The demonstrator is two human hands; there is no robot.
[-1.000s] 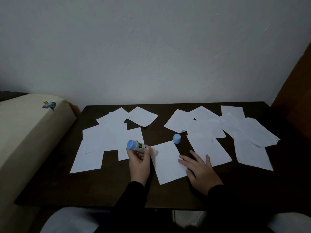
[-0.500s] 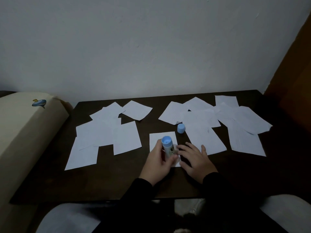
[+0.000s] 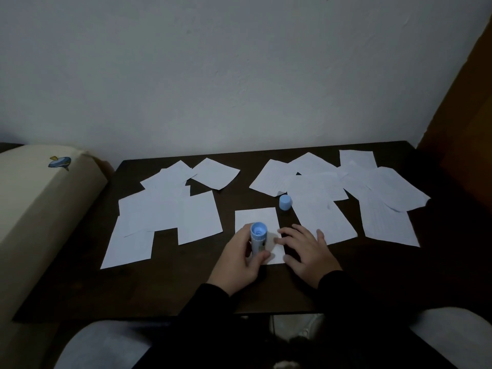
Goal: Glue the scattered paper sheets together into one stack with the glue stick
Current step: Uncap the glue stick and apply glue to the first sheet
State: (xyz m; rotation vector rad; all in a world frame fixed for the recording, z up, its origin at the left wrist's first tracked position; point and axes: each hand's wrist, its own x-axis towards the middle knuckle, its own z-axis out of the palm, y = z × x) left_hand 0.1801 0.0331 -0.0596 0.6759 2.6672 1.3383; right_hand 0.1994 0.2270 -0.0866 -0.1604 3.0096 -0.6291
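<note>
Little has been shifted since half a second ago: the glue stick [image 3: 257, 237] is kept upright on the centre sheet [image 3: 256, 219], gripped by the left hand [image 3: 239, 262], while the right hand [image 3: 306, 249] is laid flat, fingers spread, on that sheet's right edge; the blue cap [image 3: 285, 202] is left just beyond it on the table [image 3: 165, 283]

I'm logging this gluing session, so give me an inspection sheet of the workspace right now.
Surface: dark wooden table, against a pale wall.
Job's things: glue stick upright on the centre sheet; blue cap off, standing beyond that sheet; left paper cluster; right paper cluster.
Clutter: nothing seen.
Hands: left hand grips the glue stick; right hand lies flat, fingertips on the centre sheet's right edge.
Cables: nothing seen.
Surroundings: cream cushion with a small blue print at left; brown panel at right.
</note>
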